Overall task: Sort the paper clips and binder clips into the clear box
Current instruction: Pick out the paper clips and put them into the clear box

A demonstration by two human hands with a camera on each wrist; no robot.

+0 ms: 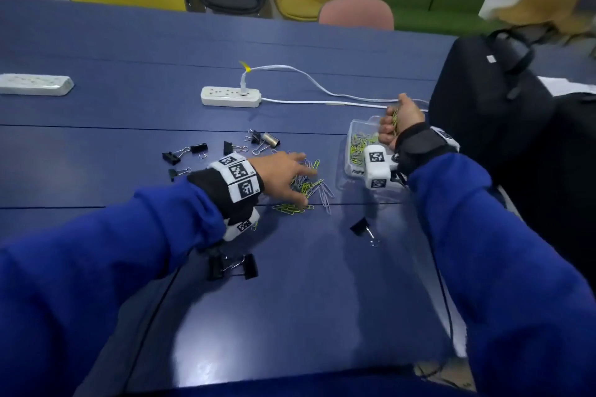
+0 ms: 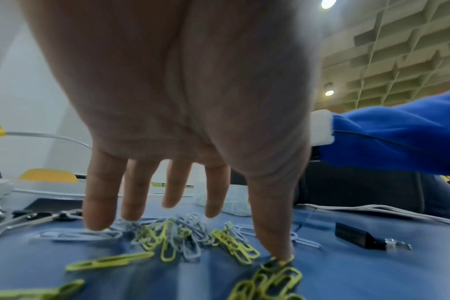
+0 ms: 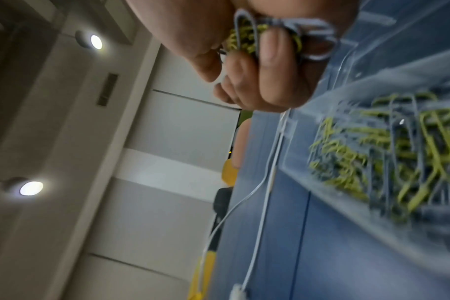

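The right hand (image 1: 398, 124) is hovering over the clear box (image 1: 356, 126), clutching a fistful of paper clips (image 3: 265, 34) above those already lying inside. Left of the clear box, the left hand (image 1: 283, 176) is spreading straight fingers onto the loose clip pile (image 1: 308, 187) on the table (image 1: 129, 100). Binder clips (image 1: 233, 147) are lying scattered beyond that pile.
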